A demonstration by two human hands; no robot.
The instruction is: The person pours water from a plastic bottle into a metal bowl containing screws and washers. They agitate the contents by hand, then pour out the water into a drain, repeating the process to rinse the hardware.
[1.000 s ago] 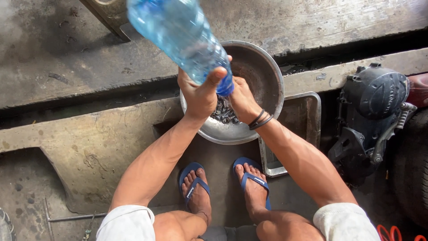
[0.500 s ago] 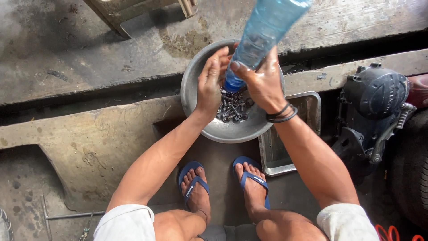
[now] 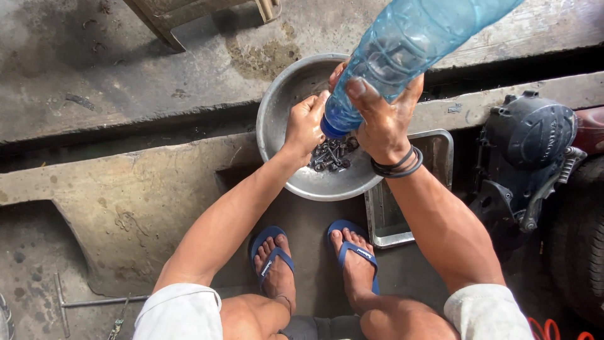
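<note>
I judge the step in hand is the opening or tipping of the big translucent blue plastic bottle (image 3: 409, 44) over the round dented metal basin (image 3: 283, 107); the bottle's neck points down into the basin, just between my two hands. The next move, as I see it, calls for a steady grip on the neck, so the bottle does not slip onto the parts below.

Going from the left: my left hand (image 3: 305, 126) has its fingers curled closed around the dark blue cap end of the bottle, directly above the basin. Under and just right of this hand lies a small heap of dark metal bolts and screws (image 3: 332, 154) on the basin bottom.

My right hand (image 3: 380, 123), with black bands on the wrist, wraps the lower body of the bottle, thumb on the near side, fingers mostly hidden behind it. Right of this hand sits a rectangular metal tray (image 3: 440, 157), and further right a dark grey engine cover (image 3: 535, 138).
</note>
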